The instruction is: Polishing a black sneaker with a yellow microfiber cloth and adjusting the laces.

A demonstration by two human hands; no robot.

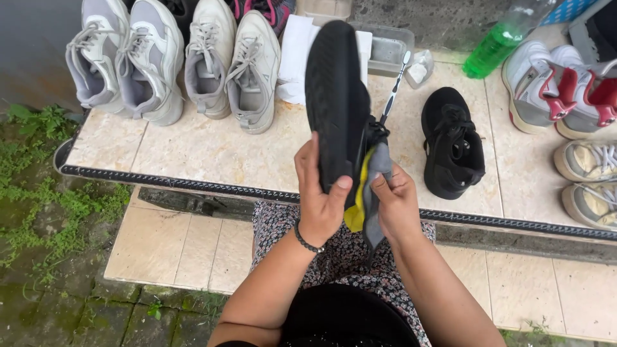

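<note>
Black shoe stands sole-out and upright at centre frame, above the tiled ledge. Its mate, a second black shoe, lies on the ledge at 3 o'clock. Left hand at 6 o'clock wraps fingers around the heel. Right hand at 5 o'clock pinches a grey-and-yellow cloth against the shoe's side.

Outdoor shoe-cleaning spot: tiled ledge, lined-up sneakers
</note>
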